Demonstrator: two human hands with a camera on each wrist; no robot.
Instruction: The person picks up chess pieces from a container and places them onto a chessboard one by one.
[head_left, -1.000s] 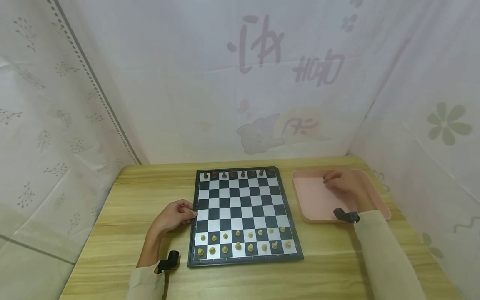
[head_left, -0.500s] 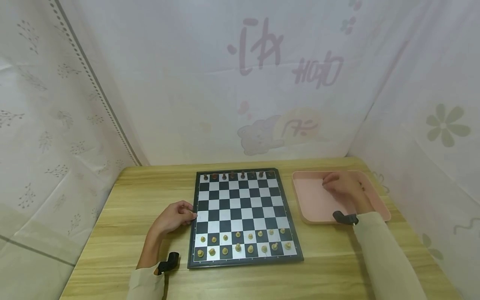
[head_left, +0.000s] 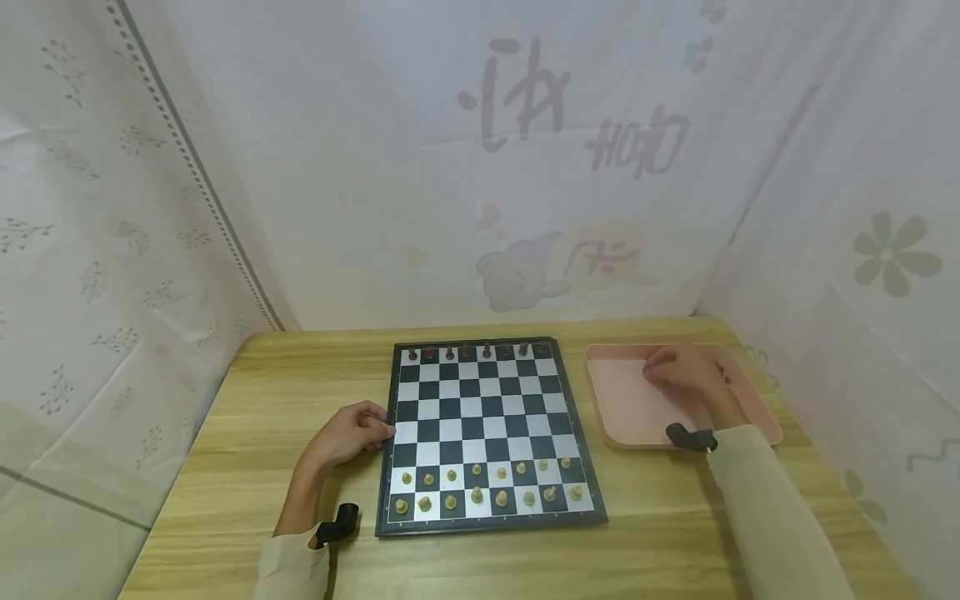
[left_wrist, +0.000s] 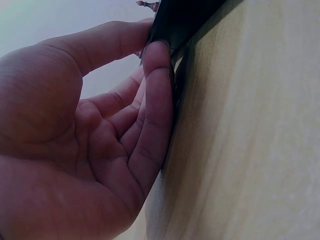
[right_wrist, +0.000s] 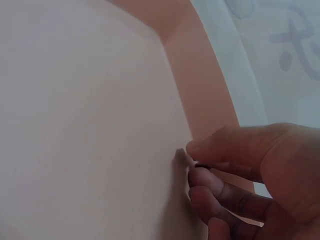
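Observation:
My left hand [head_left: 348,433] pinches the left edge of the chessboard [head_left: 480,406] between thumb and fingers; the left wrist view shows the dark rim [left_wrist: 180,22] between them. Inside the pink tray [head_left: 622,437], my right hand [head_left: 686,372] bends its fingers and thumb together low over the tray's floor. A small dark chess piece [right_wrist: 201,165] shows at those fingertips, mostly hidden by them. Light chess pieces [head_left: 476,494] fill the two near rows of the board. Along the far row stand dark reddish chess pieces [head_left: 466,351].
A couple of dark chess pieces [head_left: 726,379] show in the tray just right of my right wrist. Wooden table surface [head_left: 285,375] surrounds board and tray. Patterned cloth [head_left: 375,208] hangs behind and at both sides.
My right hand has shifted slightly left and nearer in the tray, and dark pieces behind its wrist have come into view. My left hand stays at the board's edge.

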